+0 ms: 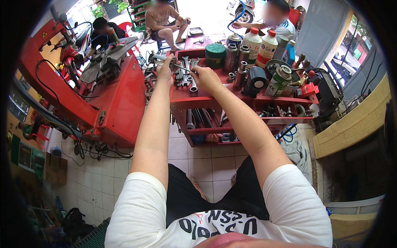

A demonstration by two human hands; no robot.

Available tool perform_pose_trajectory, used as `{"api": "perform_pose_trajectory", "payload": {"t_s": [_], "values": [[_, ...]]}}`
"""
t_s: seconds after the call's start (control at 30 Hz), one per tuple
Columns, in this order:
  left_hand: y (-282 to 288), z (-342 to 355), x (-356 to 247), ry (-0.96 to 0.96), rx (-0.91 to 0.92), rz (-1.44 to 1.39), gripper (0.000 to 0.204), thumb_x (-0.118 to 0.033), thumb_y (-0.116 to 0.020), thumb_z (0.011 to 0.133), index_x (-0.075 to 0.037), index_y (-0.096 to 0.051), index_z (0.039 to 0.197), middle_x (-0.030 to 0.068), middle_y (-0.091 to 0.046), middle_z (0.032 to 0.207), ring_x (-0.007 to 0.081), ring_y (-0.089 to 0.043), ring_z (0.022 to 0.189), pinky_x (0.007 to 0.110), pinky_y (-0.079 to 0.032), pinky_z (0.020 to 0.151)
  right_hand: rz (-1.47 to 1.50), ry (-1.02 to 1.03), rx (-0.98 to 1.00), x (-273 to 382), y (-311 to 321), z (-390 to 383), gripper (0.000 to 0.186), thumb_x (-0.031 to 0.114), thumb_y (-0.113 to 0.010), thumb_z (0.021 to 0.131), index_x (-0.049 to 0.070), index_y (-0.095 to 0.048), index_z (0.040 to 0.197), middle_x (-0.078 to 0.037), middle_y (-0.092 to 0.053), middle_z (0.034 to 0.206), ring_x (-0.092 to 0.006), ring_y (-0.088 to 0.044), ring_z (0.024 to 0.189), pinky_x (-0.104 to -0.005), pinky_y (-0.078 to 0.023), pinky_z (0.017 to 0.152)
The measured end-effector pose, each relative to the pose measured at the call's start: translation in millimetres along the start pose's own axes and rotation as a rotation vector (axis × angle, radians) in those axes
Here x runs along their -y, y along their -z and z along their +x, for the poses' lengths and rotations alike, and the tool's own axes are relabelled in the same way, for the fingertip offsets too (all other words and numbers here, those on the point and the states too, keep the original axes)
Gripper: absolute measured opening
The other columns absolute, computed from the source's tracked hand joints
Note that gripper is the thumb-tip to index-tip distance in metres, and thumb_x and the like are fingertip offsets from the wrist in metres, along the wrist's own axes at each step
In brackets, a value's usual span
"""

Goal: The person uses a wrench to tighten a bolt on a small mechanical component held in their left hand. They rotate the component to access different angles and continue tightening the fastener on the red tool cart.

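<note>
My left hand [165, 70] is closed around a small metal part [157, 58] above the left end of the red tool cart [198, 99]. Its exact kind is too small to make out. In my right hand [205, 78], the fingers pinch a slim metal rod-like tool [184, 69]. The tool's shaft points left to the metal part, and its handle is hidden in my fingers. Under and beside my hands, several wrenches [193, 86] lie on the cart top. Just beyond my right hand stands a green round tub [215, 55].
Bottles [266, 47], metal sockets [241, 74], a spray can [281, 78] and a black device [255, 80] crowd the cart's right half. A red machine [120, 99] stands left, trailing cables. Beyond the cart, a person [163, 20] sits on a stool; another person [285, 29] is at right.
</note>
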State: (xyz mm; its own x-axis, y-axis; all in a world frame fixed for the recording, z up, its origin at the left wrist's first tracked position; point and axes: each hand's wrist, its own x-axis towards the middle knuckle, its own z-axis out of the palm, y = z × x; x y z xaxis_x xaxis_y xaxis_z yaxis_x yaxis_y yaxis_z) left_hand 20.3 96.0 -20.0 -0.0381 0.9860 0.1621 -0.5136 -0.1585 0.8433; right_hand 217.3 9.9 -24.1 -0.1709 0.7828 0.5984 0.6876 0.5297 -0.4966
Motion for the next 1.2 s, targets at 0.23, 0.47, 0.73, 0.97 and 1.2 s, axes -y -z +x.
{"api": "perform_pose_trajectory", "payload": {"t_s": [0.23, 0.47, 0.73, 0.97, 1.2], "values": [[-1.1, -1.7, 0.1, -0.001, 0.007, -0.02, 0.035, -0.026, -0.084, 0.089, -0.009, -0.06, 0.106, 0.004, -0.071, 0.091, 0.0182, -0.075, 0.077, 0.033, -0.062, 0.071, 0.007, -0.031, 0.023, -0.6, 0.1, 0.0, 0.023, 0.029, -0.068, 0.1, 0.006, -0.073, 0.103, -0.024, -0.073, 0.089, -0.0459, -0.071, 0.087, -0.0539, -0.056, 0.077], [1.2, 0.9, 1.5, -0.005, 0.011, -0.031, 0.034, -0.025, -0.083, 0.089, -0.008, -0.06, 0.107, 0.0052, -0.072, 0.091, 0.0192, -0.075, 0.077, 0.033, -0.063, 0.072, 0.019, -0.034, 0.028, 1.5, 1.1, -0.1, 0.024, 0.029, -0.068, 0.1, 0.006, -0.073, 0.103, -0.024, -0.074, 0.09, -0.0459, -0.071, 0.088, -0.0535, -0.056, 0.078], [3.3, 2.3, 3.3, 0.02, -0.037, -0.064, 0.024, -0.02, -0.074, 0.09, -0.002, -0.064, 0.102, 0.0097, -0.074, 0.087, 0.0223, -0.077, 0.077, 0.035, -0.064, 0.073, 0.078, -0.046, 0.072, -3.0, -5.7, -0.4, 0.026, 0.03, -0.066, 0.1, 0.006, -0.073, 0.103, -0.024, -0.074, 0.091, -0.0461, -0.071, 0.09, -0.0537, -0.056, 0.079], [6.5, 6.9, 5.9, 0.035, -0.034, -0.07, 0.023, -0.019, -0.073, 0.09, -0.001, -0.063, 0.101, 0.011, -0.074, 0.088, 0.0234, -0.077, 0.077, 0.037, -0.064, 0.074, 0.098, -0.017, 0.074, -1.3, -3.9, -1.2, 0.025, 0.026, -0.066, 0.101, 0.003, -0.072, 0.105, -0.026, -0.072, 0.089, -0.0465, -0.07, 0.088, -0.052, -0.055, 0.078], [9.4, 10.1, 7.4, 0.021, -0.03, -0.087, 0.023, -0.018, -0.073, 0.089, -0.001, -0.063, 0.102, 0.0113, -0.074, 0.088, 0.0239, -0.077, 0.076, 0.037, -0.064, 0.074, 0.109, -0.025, 0.085, 2.1, -3.2, -0.7, 0.024, 0.024, -0.067, 0.1, 0.001, -0.071, 0.105, -0.026, -0.071, 0.088, -0.0463, -0.07, 0.086, -0.0507, -0.055, 0.076]]}}
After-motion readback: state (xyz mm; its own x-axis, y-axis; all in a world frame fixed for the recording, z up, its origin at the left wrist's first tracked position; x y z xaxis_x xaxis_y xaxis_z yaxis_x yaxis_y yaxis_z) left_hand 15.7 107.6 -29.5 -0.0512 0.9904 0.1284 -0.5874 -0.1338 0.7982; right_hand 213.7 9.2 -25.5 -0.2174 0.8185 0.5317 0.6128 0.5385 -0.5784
